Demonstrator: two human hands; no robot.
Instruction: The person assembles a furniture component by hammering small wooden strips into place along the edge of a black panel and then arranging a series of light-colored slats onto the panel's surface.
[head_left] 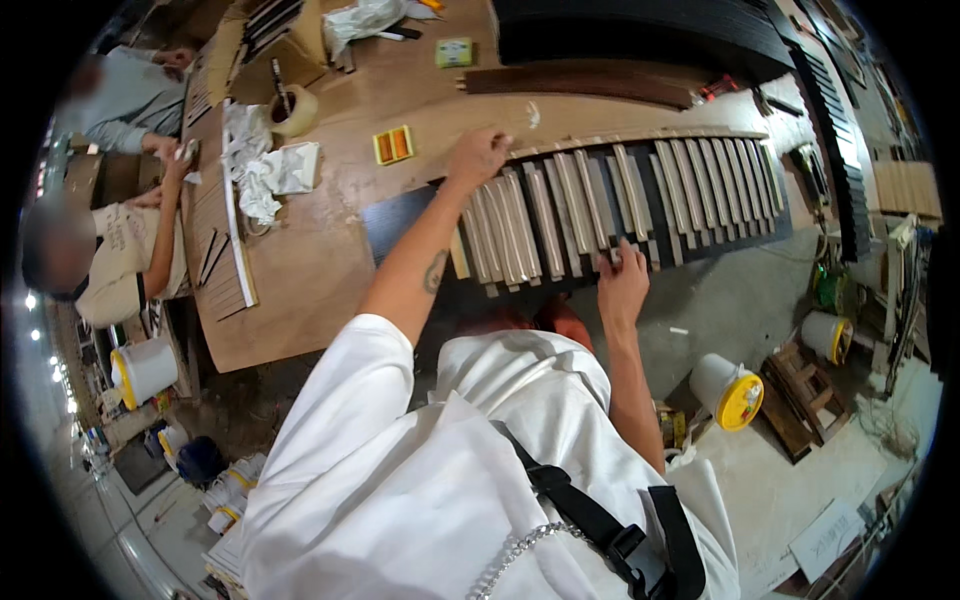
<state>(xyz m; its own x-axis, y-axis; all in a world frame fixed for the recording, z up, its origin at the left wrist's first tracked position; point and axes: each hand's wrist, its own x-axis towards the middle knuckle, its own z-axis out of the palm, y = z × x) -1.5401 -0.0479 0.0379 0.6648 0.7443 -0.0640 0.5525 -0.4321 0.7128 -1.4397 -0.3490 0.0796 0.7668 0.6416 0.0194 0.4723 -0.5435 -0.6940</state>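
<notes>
Far left, two other people at the far end of a long brown wooden workbench (pixel 330 250), one with a hand (pixel 182 152) on a stack of thin dark strips. Near them, down on the floor, a white plastic bucket with a yellow rim (pixel 145 368). On the bench, crumpled white cloths (pixel 262 175), a roll of tan tape (pixel 293 110) and, further right, a small orange and yellow block (pixel 393 145). Left hand (pixel 478 155) stretched far across the bench, fingers curled together and pressed down on the far ends of the pale wooden slats (pixel 560 205); whether anything is pinched between them, cannot tell. Slats laid side by side in a row across a dark flat panel (pixel 400 225), spanning from the middle of the bench to its right end, each running near to far. Right hand (pixel 622 285) at the near edge of the same row, fingers spread apart and resting flat on the near ends of the slats, gripping nothing. Beyond the row, a long dark brown strip (pixel 580 82) and a stack of black panels (pixel 640 30). Near right, on the grey floor, a white tub with a yellow lid (pixel 730 392) just beside a small wooden pallet (pixel 800 395), and another white tub (pixel 828 335) further right.
</notes>
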